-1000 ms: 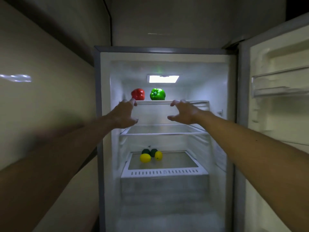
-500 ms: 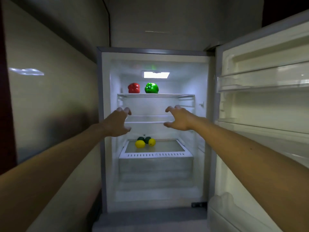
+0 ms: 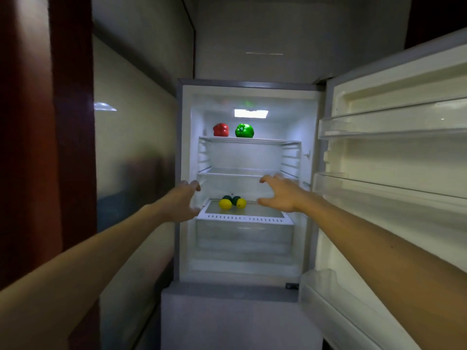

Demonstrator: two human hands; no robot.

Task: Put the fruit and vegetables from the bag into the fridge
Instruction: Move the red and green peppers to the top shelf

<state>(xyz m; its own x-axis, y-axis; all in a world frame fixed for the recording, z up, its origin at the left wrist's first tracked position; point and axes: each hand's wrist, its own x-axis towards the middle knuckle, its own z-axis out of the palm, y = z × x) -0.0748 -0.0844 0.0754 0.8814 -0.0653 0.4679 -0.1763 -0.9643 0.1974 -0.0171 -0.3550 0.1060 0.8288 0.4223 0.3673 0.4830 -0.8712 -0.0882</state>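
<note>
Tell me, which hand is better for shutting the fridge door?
Probably the right hand: the open door hangs on its side, next to that arm. The left hand is on the opposite side and would have to cross over. Both hold nothing.

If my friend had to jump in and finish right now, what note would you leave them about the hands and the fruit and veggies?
Left hand: holds nothing, fingers loose, out in front of the fridge.
Right hand: holds nothing, fingers loose.
Top shelf: red pepper and green pepper side by side.
Bottom shelf: two lemons, with two dark green fruits just behind them.
Done: those six are in.
Left: the bag is out of view, so check it for more; the door is open and probably needs shutting after.
</note>
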